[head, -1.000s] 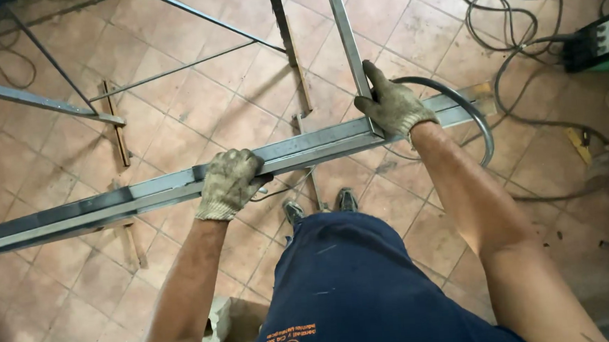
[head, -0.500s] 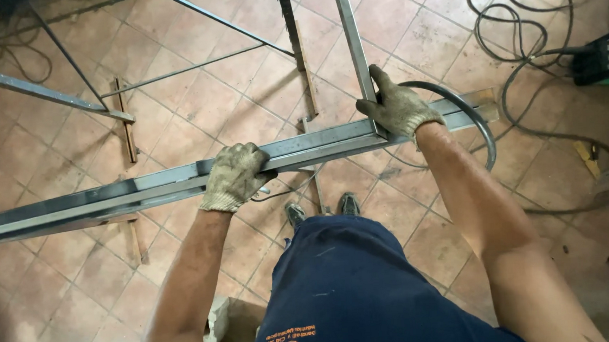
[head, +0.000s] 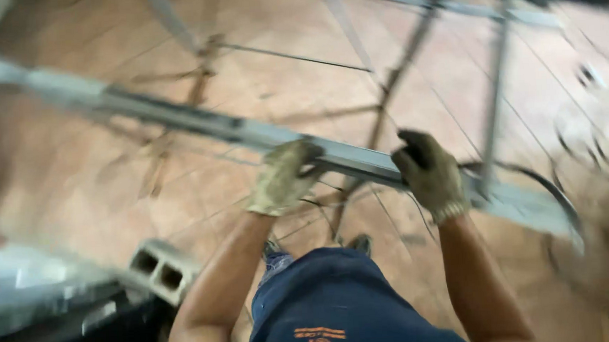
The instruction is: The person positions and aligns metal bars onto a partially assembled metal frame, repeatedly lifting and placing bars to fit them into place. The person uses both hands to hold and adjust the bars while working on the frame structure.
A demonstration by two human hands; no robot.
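A long grey metal bar [head: 174, 119] runs from the upper left down to the lower right, above a tiled floor. My left hand [head: 281, 176], in a worn light glove, is closed around the bar near its middle. My right hand [head: 428, 174], in a darker glove, grips the same bar just to the right. The two hands are close together. The picture is blurred by motion.
A thin metal frame [head: 496, 75] of rods lies on the tiled floor beyond the bar. A hollow grey block [head: 161, 271] sits at the lower left. A dark curved cable [head: 552, 194] loops near the bar's right end. My feet [head: 357, 244] stand below the bar.
The view has swung sharply, so the bar now slopes down to the right. My right hand has slid along the bar toward my left hand; both still grip it.
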